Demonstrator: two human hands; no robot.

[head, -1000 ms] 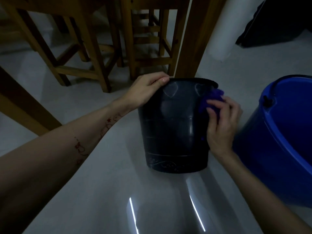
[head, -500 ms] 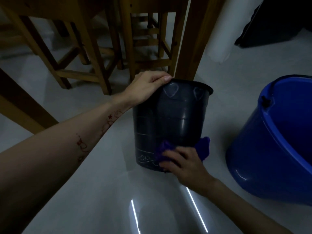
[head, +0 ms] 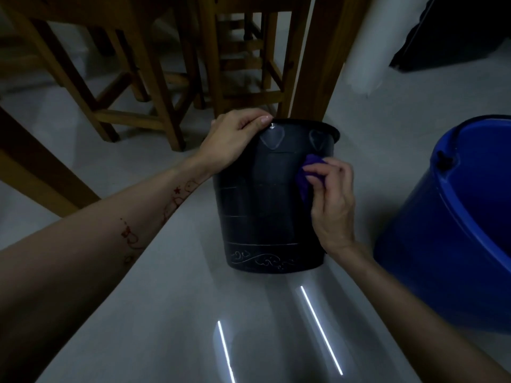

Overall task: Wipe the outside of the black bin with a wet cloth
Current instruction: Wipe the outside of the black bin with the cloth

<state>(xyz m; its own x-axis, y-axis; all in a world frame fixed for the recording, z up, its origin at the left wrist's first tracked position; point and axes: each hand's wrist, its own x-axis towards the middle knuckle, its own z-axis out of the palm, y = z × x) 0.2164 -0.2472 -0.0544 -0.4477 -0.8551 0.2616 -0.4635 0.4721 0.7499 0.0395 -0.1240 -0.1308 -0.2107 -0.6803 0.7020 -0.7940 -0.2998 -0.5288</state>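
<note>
- Black plastic round bin [head: 271, 205], tapered toward its base, stood upright on the pale glossy floor [head: 171, 313], just in front of a wooden table leg [head: 318, 59] and near a big blue plastic bucket [head: 453, 222] off to the right.
- Steadied at the top by the left hand [head: 235, 139], its fingers [head: 255, 121] curled shut over the near-left part of the rim.
- Pressed against the upper right side wall: a small bunched purple cloth [head: 311, 172], pinched closed in the right hand [head: 330, 200], just below the heart-shaped marks under the rim.
- Judged light and thin-walled: likely to slide or tip on the shiny floor under a sideways push, hence the need for a holding hand.
- Judged somewhat flexible in the wall, stiffer at the rolled rim and at the patterned band near the base; the rim looked the safest place to take hold.
- Smooth plastic, probably slick once wetted; a hooked grip over the rim's lip seemed more secure than a flat palm on the side.
- Soft, limp cloth, able to follow the curve and the ridges; how wet it was could not be told in the dim light.
- Far side of the bin hidden, so turning by the rim seemed called for to reach it.
</note>
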